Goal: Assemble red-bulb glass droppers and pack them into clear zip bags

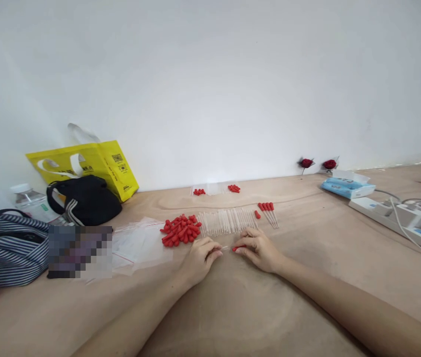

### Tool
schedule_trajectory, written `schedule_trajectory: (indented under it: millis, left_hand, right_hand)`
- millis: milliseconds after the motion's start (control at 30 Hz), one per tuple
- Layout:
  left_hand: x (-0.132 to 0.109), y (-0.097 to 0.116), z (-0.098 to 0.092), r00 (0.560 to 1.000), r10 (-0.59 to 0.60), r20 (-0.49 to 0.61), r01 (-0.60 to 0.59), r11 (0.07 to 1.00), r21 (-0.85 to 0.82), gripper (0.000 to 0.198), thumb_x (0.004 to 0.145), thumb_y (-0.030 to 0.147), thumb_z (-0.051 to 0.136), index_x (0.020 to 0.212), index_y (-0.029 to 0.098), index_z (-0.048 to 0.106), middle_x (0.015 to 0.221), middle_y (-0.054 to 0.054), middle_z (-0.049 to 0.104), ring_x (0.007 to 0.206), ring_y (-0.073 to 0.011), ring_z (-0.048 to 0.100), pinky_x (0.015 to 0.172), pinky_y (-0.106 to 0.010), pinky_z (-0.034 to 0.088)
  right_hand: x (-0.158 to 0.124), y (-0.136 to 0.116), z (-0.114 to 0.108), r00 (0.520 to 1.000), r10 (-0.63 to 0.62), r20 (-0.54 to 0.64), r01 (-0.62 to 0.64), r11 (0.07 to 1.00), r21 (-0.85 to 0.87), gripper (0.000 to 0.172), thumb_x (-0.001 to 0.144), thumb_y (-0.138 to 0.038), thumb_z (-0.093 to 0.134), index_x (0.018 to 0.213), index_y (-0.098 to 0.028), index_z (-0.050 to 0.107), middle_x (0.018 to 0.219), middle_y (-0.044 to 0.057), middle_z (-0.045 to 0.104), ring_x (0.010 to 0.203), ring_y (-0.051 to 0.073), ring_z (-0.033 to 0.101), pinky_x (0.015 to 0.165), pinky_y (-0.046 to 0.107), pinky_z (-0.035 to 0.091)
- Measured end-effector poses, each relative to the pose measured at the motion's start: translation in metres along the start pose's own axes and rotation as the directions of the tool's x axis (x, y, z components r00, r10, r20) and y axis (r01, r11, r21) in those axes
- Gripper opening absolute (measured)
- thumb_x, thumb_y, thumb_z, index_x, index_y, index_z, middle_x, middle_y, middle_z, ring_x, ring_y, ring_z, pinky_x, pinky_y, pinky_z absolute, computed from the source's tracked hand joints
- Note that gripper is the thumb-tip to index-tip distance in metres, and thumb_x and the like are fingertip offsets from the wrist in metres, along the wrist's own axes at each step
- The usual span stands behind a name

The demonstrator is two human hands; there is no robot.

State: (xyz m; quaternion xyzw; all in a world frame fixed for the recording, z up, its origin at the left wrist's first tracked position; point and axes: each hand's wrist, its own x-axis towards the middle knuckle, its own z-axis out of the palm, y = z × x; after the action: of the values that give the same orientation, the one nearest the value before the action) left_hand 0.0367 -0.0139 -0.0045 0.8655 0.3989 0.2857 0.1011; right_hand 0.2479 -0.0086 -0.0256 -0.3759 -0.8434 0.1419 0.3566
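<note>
My left hand [202, 257] is closed on a thin clear dropper tube [225, 247], its end pointing right. Facing it, my right hand [261, 252] pinches a red rubber bulb [235, 249]; a small gap separates bulb and tube. Just beyond my hands lies a row of clear tubes [227, 221] side by side. A heap of red bulbs [180, 231] is to the left of the row. One loose bulb [257, 214] rests at the row's right end. Farther right are several droppers [268, 209] with red bulbs on their tubes.
Clear zip bags [139, 245] lie left of the heap. By the wall are small bags of red bulbs [234, 188], a yellow bag [109, 168] and a black cap [93, 201]. To the right sit a tissue pack [347, 187] and a power strip [377, 210] with cables.
</note>
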Motion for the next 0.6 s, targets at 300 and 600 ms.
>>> schedule_trajectory:
  millis: [300, 600]
  left_hand:
    - [0.000, 0.003, 0.001, 1.000, 0.018, 0.002, -0.018, 1.000, 0.024, 0.013, 0.083, 0.018, 0.046, 0.080, 0.020, 0.059, 0.079, 0.001, 0.065, 0.076, -0.0151, 0.057, 0.078, -0.033, 0.034]
    - [-0.001, 0.000, 0.003, 0.999, 0.050, 0.007, -0.050, 0.998, 0.028, 0.014, 0.084, 0.020, 0.045, 0.082, 0.020, 0.059, 0.078, 0.001, 0.065, 0.074, -0.0136, 0.057, 0.084, -0.034, 0.028]
  right_hand:
    - [0.005, -0.009, 0.003, 0.997, 0.067, -0.023, -0.063, 0.986, 0.157, 0.007, 0.077, -0.018, 0.051, 0.076, -0.018, 0.058, 0.074, 0.002, 0.055, 0.069, 0.013, 0.051, 0.062, 0.025, 0.041]
    - [0.007, -0.011, 0.007, 1.000, 0.011, 0.003, -0.011, 0.978, 0.210, 0.016, 0.079, -0.017, 0.050, 0.087, -0.020, 0.063, 0.084, 0.005, 0.059, 0.079, 0.014, 0.054, 0.072, 0.028, 0.044]
